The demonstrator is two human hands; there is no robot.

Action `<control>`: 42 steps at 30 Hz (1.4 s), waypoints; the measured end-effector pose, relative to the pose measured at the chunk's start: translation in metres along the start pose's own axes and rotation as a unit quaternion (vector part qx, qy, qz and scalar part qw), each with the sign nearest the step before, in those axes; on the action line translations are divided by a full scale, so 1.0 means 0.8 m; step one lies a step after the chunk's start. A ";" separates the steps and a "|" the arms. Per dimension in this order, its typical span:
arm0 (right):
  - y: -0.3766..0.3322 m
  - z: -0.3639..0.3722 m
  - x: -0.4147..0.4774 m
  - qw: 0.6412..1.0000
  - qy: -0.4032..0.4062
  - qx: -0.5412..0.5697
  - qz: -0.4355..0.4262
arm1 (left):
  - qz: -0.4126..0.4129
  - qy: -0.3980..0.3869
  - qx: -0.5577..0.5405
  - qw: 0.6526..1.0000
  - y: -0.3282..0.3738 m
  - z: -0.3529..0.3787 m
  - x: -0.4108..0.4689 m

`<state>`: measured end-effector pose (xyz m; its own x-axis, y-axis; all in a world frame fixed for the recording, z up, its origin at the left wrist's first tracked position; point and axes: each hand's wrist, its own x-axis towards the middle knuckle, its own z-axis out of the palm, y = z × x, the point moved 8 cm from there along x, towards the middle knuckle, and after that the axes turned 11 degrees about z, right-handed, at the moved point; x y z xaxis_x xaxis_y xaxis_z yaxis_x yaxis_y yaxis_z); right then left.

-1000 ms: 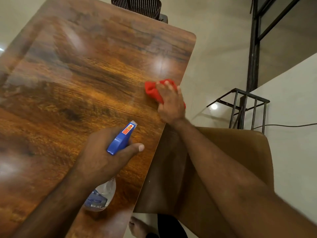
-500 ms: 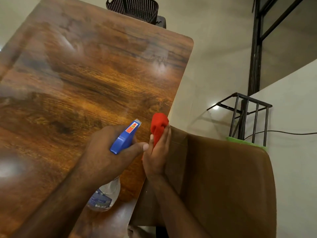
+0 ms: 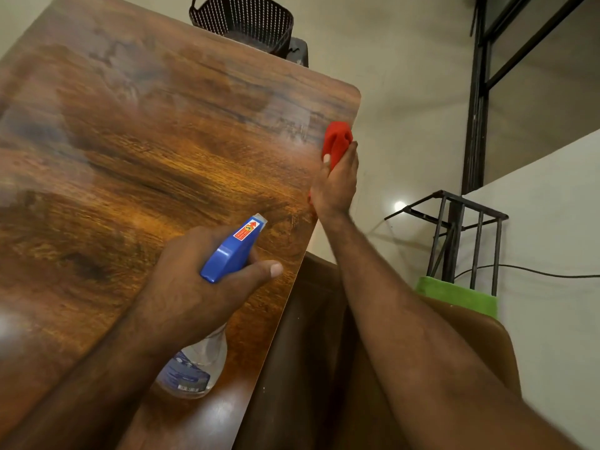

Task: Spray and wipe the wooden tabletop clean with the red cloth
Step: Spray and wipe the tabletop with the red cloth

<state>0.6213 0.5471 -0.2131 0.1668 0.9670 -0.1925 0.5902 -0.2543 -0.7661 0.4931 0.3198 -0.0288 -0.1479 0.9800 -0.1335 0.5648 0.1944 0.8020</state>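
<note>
Wooden tabletop [image 3: 130,157] fills the left of the view, glossy, grain running across, faint smeared patches toward its far right corner. Red cloth [image 3: 337,138] sits bunched at the tabletop's right edge, a little short of that far corner, pressed against the rim. Right hand [image 3: 336,183] grips it from the near side, fingers curled round the bunch, thumb laid on the cloth; forearm runs back along the outside of the right edge. Left hand [image 3: 194,287] is over the tabletop's near right part, wrapped round the neck of the spray bottle [image 3: 233,251]: thumb stretched along the blue head's right side, other fingers hidden, so trigger contact cannot be told. Nozzle points toward the far right corner. Clear bottle body hangs below the hand, low over the surface; resting or lifted, cannot tell. Brown chair [image 3: 324,352] tucked against the right edge. Green cloth [image 3: 454,293] and black metal rack [image 3: 454,228] well right of the tabletop. Dark basket [image 3: 243,17] beyond the far edge.
</note>
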 end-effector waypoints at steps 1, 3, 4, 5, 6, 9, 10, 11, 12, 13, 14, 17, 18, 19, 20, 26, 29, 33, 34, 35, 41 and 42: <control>-0.006 0.001 0.017 1.000 -0.004 -0.003 0.004 | 0.000 -0.002 0.003 1.000 -0.001 -0.001 0.004; -0.019 0.001 0.051 1.000 -0.005 -0.010 0.008 | -0.003 -0.004 0.003 1.000 -0.003 -0.005 0.012; -0.025 0.001 0.067 1.000 -0.003 -0.013 0.008 | -0.004 -0.004 0.003 1.000 -0.004 -0.007 0.015; -0.032 0.000 0.081 1.000 -0.001 -0.016 0.008 | -0.002 -0.004 0.006 1.000 -0.005 -0.010 0.018; -0.038 0.000 0.095 1.000 0.000 -0.020 0.004 | 0.001 -0.004 0.013 1.000 -0.005 -0.012 0.020; -0.055 0.000 0.132 0.999 0.004 -0.042 -0.010 | -0.002 0.000 0.011 1.000 -0.011 -0.018 0.024; -0.060 0.000 0.144 0.998 0.005 -0.057 -0.016 | -0.003 0.001 0.007 1.000 -0.014 -0.020 0.025; -0.066 0.000 0.155 0.997 0.006 -0.073 -0.023 | 0.001 0.002 0.006 1.000 -0.016 -0.021 0.026; -0.072 0.001 0.165 0.995 0.005 -0.090 -0.036 | 0.006 0.001 0.004 1.000 -0.018 -0.023 0.026; -0.078 0.003 0.173 0.993 0.001 -0.106 -0.057 | 0.010 -0.001 0.001 1.000 -0.021 -0.023 0.026; -0.084 0.006 0.179 0.990 -0.006 -0.118 -0.081 | 0.012 -0.001 -0.003 1.000 -0.024 -0.024 0.025; -0.087 0.012 0.183 0.983 -0.042 -0.125 -0.127 | 0.013 0.006 -0.012 1.000 -0.033 -0.026 0.019; -0.085 0.012 0.181 0.980 -0.053 -0.130 -0.139 | 0.015 0.009 -0.013 1.000 -0.035 -0.027 0.016; -0.081 0.014 0.177 0.977 -0.064 -0.138 -0.151 | 0.017 0.012 -0.016 1.000 -0.035 -0.027 0.012; -0.077 0.015 0.172 0.972 -0.075 -0.149 -0.163 | 0.018 0.016 -0.019 1.000 -0.036 -0.028 0.008; -0.050 0.013 0.109 0.954 -0.120 -0.171 -0.214 | 0.014 0.026 -0.026 0.999 -0.040 -0.035 -0.034; -0.043 0.004 0.050 0.942 -0.140 -0.177 -0.247 | 0.011 0.038 -0.030 0.999 -0.040 -0.041 -0.063; -0.026 -0.006 -0.040 0.939 -0.143 -0.156 -0.270 | 0.002 0.060 -0.033 0.998 -0.050 -0.045 -0.109; -0.019 -0.006 -0.061 0.939 -0.141 -0.151 -0.273 | -0.005 0.060 -0.038 0.997 -0.052 -0.046 -0.122; -0.011 -0.006 -0.082 0.939 -0.140 -0.146 -0.277 | -0.010 0.061 -0.043 0.997 -0.054 -0.046 -0.135; 0.035 -0.007 -0.209 0.934 -0.155 -0.143 -0.290 | 0.003 0.090 -0.030 0.996 -0.052 -0.057 -0.231; 0.042 -0.007 -0.230 0.932 -0.156 -0.143 -0.293 | 0.005 0.098 -0.030 0.995 -0.055 -0.059 -0.248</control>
<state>0.6144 0.3608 -0.2001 -0.4621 0.8868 0.0052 0.7019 0.3693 -0.6091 0.4597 0.1147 -0.0100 -0.3013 0.9534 -0.0148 0.5187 0.1769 0.8365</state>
